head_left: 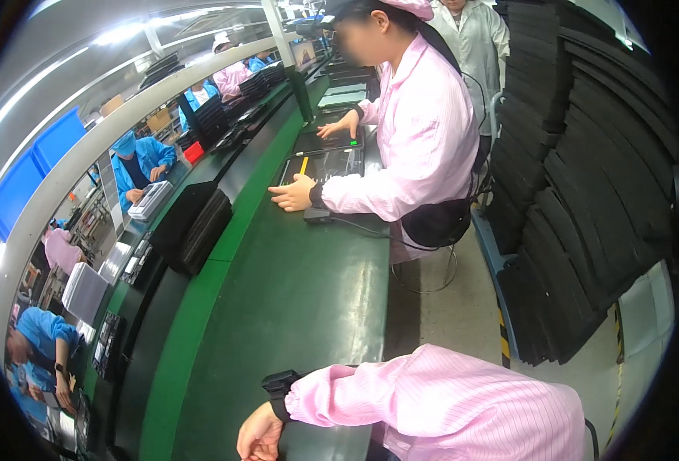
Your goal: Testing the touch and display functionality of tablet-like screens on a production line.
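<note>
Pink-sleeved hand [259,436], perhaps the left, rests on one green bench [301,300].

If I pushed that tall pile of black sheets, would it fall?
Probably. The black sheets are stacked tall and lean unevenly, so a push could slide some off. Each looks thin, so one might bend when lifted. Their weight I cannot tell.

A long green conveyor bench [293,292] is run down a factory hall, lit by ceiling strip lights [124,34]. Blue plastic bins [28,173] are kept on a white overhead shelf [94,146]. Black foam trays [585,177] are stacked at the right on the grey floor [447,307].
</note>
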The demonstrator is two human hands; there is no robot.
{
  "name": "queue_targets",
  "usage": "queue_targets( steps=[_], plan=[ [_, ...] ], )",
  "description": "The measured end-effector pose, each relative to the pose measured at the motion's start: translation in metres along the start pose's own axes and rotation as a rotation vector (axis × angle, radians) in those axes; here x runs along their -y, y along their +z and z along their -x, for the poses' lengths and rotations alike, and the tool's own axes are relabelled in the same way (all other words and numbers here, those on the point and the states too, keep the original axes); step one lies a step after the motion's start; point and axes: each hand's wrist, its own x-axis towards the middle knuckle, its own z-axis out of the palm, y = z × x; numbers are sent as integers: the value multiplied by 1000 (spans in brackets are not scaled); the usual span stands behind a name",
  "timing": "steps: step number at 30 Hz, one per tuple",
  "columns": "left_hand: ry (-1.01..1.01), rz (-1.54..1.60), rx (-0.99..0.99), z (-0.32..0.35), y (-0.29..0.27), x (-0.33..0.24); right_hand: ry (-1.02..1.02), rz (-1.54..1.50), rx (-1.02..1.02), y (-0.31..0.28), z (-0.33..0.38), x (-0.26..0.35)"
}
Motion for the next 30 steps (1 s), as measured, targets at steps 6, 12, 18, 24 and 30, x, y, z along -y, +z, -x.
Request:
queue_targets(
  steps=[6,12,18,24,30],
  plan=[
    [20,-75,-58,7,3,-5,4,-17,-79,8,-1,3],
    [280,-81,-66,16,10,4,-169,14,-119,21,6,-1],
    [338,-291,-260,24,8,19,-213,61,-196,28,10,-6],
    [345,-150,-105,17,2,13,-213,58,-191,32,16,5],
    [316,-150,-96,18,5,14,-210,108,-276,41,20,5]
  ],
)
